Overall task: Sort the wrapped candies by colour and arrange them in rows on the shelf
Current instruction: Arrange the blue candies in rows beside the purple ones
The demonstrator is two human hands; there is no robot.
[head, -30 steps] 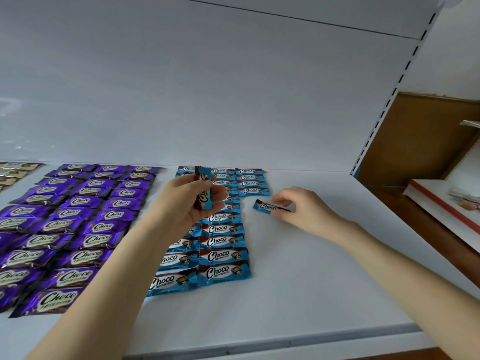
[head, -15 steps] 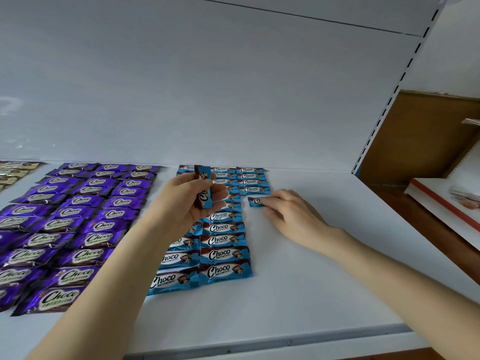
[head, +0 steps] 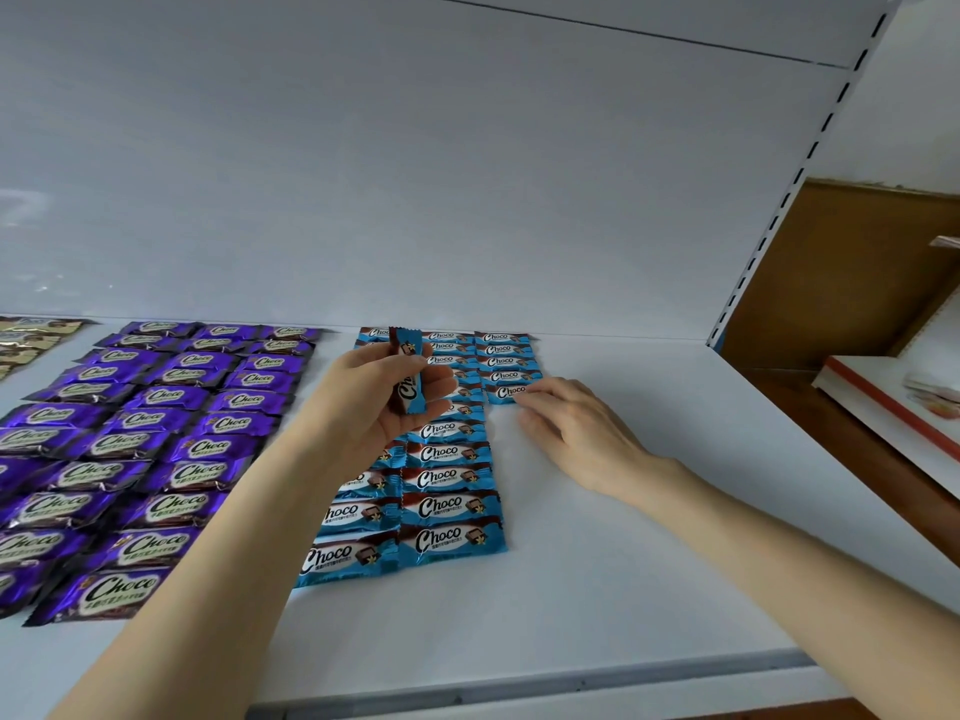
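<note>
Shifted since one second ago: one flat oblong candy in blue-and-brown foil wrap, the set-down blue candy [head: 505, 392], from a loose spot on the bare shelf to the foot of the short right-hand blue column, where it lies fifth, just below the fourth piece; the right hand [head: 576, 433] has slid leftward with it. Status, right hand: fingers extended and relaxed, fingertips [head: 545, 391] resting on that wrapper's right end, nothing gripped. Status, left hand [head: 374, 407]: place unchanged, raised over the blue block, thumb and fingers pinching a second oblong candy of the same foil, the held blue candy [head: 410, 379], upright and clear of the shelf. Hands apart, blue columns between them. Arranged on the flat white shelf board [head: 649, 537]: purple foil-wrapped candies [head: 171, 433], three columns running back to front, at left; blue foil-wrapped candies [head: 447, 480], three columns at centre, the middle one reaching the front, the left one partly hidden behind the left hand, the right one five pieces only, all at the back; at the far left edge, pale gold-wrapped candies [head: 26, 345], mostly out of frame, count not readable. Assessment: colours appear separated; purple block looks complete; right blue column falls well short of its neighbours. Outstanding, as judged: the held piece at least; any further supply lies out of view.
</note>
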